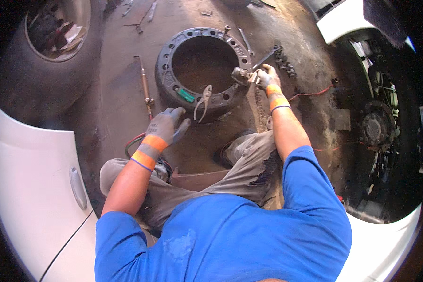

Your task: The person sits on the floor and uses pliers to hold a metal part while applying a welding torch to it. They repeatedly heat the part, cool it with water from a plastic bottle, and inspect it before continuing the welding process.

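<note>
A large dark brake drum (164,66) with bolt holes round its rim lies on the ground in front of me. My right hand (270,79), in a grey glove with an orange cuff, is closed around a metal tool with a rounded dark end (240,75), at the drum's right edge. The glove hides part of it, so its kind is unclear. My left hand (167,126), gloved alike, hovers empty near the drum's lower left, fingers stretched out. Pliers (206,96) and a small green object (185,95) rest on the near rim.
A brass-coloured torch (144,84) with red and green hoses lies left of the drum. Beyond its right side are a wrench (245,41) and a dark coiled part (285,62). A big tyre (66,89) stands at far left. White vehicle panels (33,174) flank me; a wheel hub (374,128) shows right.
</note>
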A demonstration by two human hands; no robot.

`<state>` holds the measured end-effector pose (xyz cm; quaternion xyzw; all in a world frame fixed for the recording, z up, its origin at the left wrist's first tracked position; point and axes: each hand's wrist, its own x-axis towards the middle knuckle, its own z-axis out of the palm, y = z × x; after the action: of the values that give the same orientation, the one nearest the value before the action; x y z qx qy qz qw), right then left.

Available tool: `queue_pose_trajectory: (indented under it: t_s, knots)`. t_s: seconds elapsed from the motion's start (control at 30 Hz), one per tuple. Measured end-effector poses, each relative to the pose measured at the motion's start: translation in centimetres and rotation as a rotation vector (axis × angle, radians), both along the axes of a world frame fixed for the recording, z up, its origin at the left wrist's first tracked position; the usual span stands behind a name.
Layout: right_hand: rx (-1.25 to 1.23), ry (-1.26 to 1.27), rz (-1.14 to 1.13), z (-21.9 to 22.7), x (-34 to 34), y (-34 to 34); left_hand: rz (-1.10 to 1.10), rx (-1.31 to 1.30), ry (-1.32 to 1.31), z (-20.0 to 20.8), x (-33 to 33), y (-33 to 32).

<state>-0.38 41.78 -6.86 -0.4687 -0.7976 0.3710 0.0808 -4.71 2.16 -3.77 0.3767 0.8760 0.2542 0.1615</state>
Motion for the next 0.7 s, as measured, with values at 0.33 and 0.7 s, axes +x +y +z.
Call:
queue_pose_trajectory:
  t_s: [0.33,0.7]
  knots:
    - [0.470,0.131,0.053,1.9,0.3,0.9,0.180,-0.261,0.028,-3.5,-5.7,4.7]
    - [-0.201,0.147,0.862,7.1,-0.8,-13.7,0.029,-0.379,0.038,-6.5,-8.3,7.9]
